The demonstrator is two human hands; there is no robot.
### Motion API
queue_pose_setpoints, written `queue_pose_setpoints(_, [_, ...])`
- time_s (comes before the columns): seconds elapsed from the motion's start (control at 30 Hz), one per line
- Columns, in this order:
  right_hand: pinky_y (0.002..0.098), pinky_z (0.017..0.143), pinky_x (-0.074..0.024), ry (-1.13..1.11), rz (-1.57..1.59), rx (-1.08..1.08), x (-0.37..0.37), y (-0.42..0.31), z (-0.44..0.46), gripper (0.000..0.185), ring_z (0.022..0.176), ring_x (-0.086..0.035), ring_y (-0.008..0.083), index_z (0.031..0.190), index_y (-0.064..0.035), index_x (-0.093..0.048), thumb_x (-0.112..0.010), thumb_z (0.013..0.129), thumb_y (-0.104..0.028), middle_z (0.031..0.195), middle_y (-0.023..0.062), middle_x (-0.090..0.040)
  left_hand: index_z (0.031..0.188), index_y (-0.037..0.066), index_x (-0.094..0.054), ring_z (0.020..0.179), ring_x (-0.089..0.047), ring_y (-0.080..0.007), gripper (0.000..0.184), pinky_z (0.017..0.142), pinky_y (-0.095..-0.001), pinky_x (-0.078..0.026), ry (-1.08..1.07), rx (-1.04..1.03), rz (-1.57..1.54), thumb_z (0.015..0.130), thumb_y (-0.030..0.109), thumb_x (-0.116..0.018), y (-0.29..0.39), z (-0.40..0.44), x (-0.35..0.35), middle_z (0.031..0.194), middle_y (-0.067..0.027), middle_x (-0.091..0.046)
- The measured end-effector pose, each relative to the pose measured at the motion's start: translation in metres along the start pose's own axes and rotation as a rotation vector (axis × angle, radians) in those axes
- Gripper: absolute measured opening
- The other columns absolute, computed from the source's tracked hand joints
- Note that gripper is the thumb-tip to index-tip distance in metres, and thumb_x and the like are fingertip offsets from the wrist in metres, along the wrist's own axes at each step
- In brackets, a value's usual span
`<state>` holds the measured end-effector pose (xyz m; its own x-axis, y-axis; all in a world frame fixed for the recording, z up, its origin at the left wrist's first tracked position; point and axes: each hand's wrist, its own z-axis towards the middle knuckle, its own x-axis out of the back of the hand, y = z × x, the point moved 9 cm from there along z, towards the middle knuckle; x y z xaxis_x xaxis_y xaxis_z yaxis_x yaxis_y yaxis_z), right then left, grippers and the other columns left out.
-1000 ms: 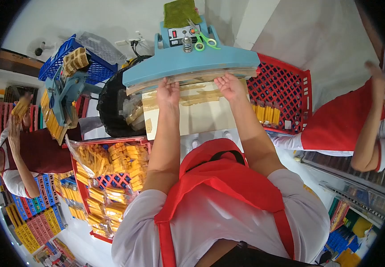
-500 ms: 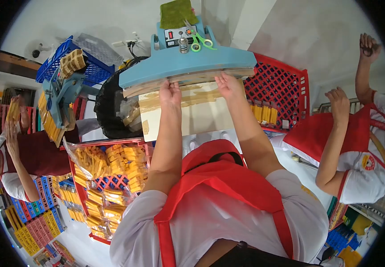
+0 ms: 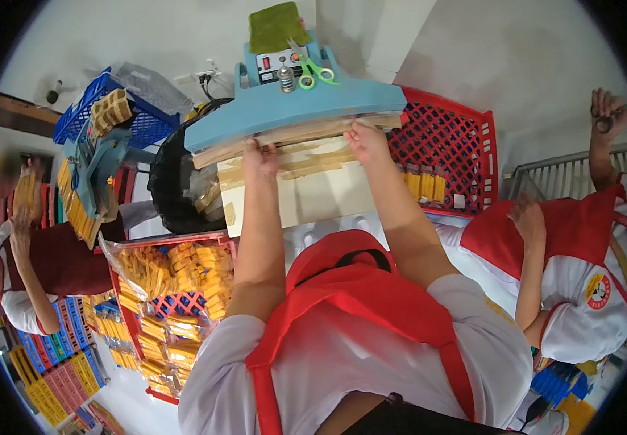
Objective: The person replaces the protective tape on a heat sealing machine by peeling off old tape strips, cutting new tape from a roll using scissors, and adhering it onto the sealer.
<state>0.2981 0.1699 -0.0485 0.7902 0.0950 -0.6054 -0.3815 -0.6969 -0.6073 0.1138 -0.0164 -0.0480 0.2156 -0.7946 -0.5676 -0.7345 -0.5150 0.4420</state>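
A blue heat sealer with a long curved top stands before me. My left hand is at the front edge of its jaw, left of the middle, fingers curled closed. Further right along that edge, my right hand is closed in a pinch. Whatever the fingers hold is too thin or hidden to make out. Below both hands sits a cream work shelf patched with brown tape. Green-handled scissors lie on top of the sealer, beside a metal spring post.
At left, a red crate holds bagged yellow packs; a black-lined bin stands behind it. Another red crate with yellow packs is at right. Co-workers stand on both sides, one by a second sealer, one holding scissors.
My hands stay at the jaw, and my right fingers look more tightly closed. The view has shifted slightly. The co-worker at right has lowered one hand.
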Motion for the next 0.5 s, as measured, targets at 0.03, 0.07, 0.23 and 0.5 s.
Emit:
queue_pose_setpoints(0.03, [0.0366,0.075,-0.0427,0.005,0.003,0.013,-0.006,-0.006,-0.006,0.023,0.082,-0.048,0.0216,0.097,-0.0078,-0.043,-0.05,0.077,0.0,0.089,0.0078,-0.048,0.087,0.009,-0.048,0.071,-0.047,-0.0143,0.015,0.066,-0.0273,-0.04,0.03,-0.021,0.007,0.087,0.017,-0.035,0.004,0.0,0.0,0.081,-0.0021,-0.051])
queue_pose_setpoints(0.07, [0.0349,0.076,-0.0427,0.027,0.057,-0.002,-0.011,-0.01,-0.013,0.018,0.081,-0.048,0.0207,0.095,-0.0059,-0.045,-0.049,0.078,-0.001,0.088,0.0073,-0.048,0.086,0.008,-0.048,0.067,-0.046,-0.0138,0.015,0.064,-0.0271,-0.04,0.049,-0.009,0.012,0.087,0.015,-0.035,0.006,-0.001,-0.001,0.079,-0.0028,-0.051])
queue_pose_setpoints(0.23, [0.0321,0.069,-0.0436,0.091,0.132,-0.009,0.002,-0.02,-0.011,0.015,0.074,-0.047,0.0184,0.091,-0.0066,-0.047,-0.05,0.077,-0.002,0.083,0.0051,-0.048,0.087,0.005,-0.047,0.068,-0.047,-0.014,0.015,0.063,-0.0293,-0.043,0.03,-0.032,0.005,0.087,0.01,-0.033,0.01,0.023,0.01,0.078,-0.0042,-0.051])
queue_pose_setpoints(0.5, [0.0276,0.052,-0.0434,0.251,0.225,0.036,0.031,-0.031,-0.003,0.01,0.062,-0.046,0.0161,0.08,-0.0056,-0.046,-0.052,0.075,0.001,0.072,0.0059,-0.047,0.093,0.008,-0.047,0.078,-0.05,-0.0165,0.014,0.069,-0.0291,-0.043,-0.076,-0.025,0.012,0.086,0.014,-0.036,0.019,-0.013,-0.012,0.085,-0.0045,-0.053])
